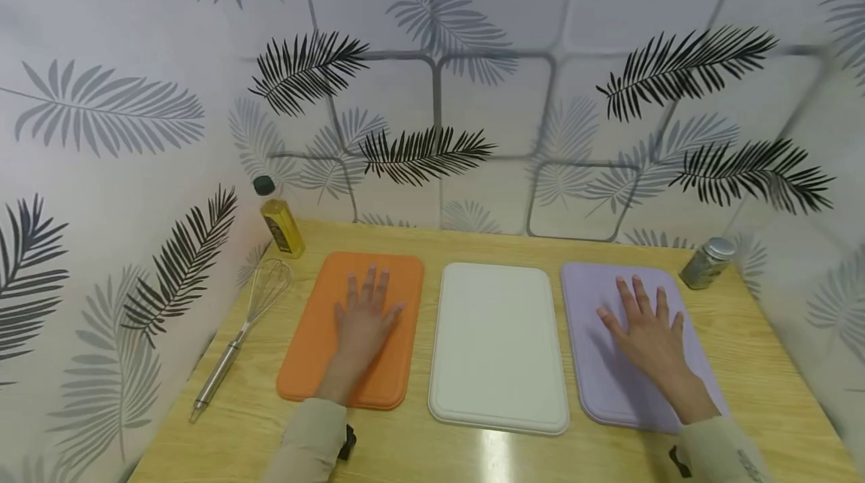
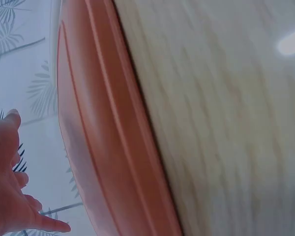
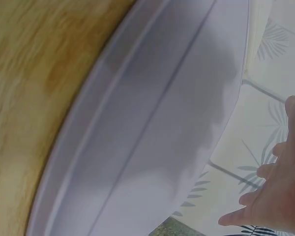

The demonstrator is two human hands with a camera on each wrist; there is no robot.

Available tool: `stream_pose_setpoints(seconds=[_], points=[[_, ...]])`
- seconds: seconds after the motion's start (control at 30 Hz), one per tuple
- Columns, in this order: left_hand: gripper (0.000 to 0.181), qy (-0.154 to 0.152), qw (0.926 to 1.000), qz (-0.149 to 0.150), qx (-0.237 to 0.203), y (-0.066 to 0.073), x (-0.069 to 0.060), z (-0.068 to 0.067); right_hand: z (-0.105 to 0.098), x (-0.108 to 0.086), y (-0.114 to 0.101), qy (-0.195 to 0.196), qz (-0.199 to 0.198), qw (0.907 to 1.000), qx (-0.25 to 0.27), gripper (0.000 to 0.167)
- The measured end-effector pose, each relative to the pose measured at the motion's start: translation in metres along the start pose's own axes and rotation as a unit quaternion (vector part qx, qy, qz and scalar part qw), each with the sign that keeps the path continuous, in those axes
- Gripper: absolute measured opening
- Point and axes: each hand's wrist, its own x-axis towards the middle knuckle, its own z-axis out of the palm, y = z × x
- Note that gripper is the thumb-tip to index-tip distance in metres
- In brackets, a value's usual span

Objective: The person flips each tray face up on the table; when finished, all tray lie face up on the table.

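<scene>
My left hand (image 1: pixel 363 327) is held over an orange cutting board (image 1: pixel 311 363), fingers spread and straight. In the left wrist view, a gap shows between that hand (image 2: pixel 7 182) and the orange board (image 2: pixel 103 123). Over a purple cutting board (image 1: pixel 595 385) is my right hand (image 1: pixel 650 340), its fingers also spread, holding nothing. The right wrist view shows this hand (image 3: pixel 280 182) apart from the purple board (image 3: pixel 162 123), which carries a shadow. Between the two lies a white cutting board (image 1: pixel 498 348), touched by neither hand.
A whisk (image 1: pixel 233 351) lies left of the orange board. Behind it stands a bottle of yellow liquid (image 1: pixel 284 227) with a dark cap. A small jar (image 1: pixel 706 264) with a silver lid is at the back right. Leaf-patterned walls (image 1: pixel 473 107) border the wooden table (image 1: pixel 392 445).
</scene>
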Motion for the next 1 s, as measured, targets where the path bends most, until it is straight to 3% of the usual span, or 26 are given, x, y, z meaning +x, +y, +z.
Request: stream_pose_setpoints(seconds=[0.33, 0.73, 0.87, 1.0], points=[[0.068, -0.009, 0.9998, 0.003, -0.020, 0.026, 0.009, 0.003, -0.001, -0.003, 0.006, -0.007, 0.014, 0.9998, 0.008, 0.074], [0.068, -0.018, 0.9988, 0.029, -0.034, 0.055, 0.011, 0.012, 0.002, -0.005, 0.018, -0.008, 0.030, 0.9995, 0.007, 0.072], [0.069, -0.031, 0.9984, 0.038, -0.027, 0.066, 0.012, 0.017, 0.001, -0.005, 0.021, -0.012, 0.033, 0.9994, 0.004, 0.073], [0.067, -0.019, 0.9985, 0.051, -0.007, 0.077, 0.011, 0.021, 0.002, -0.008, 0.023, -0.015, 0.037, 0.9992, 0.008, 0.074]])
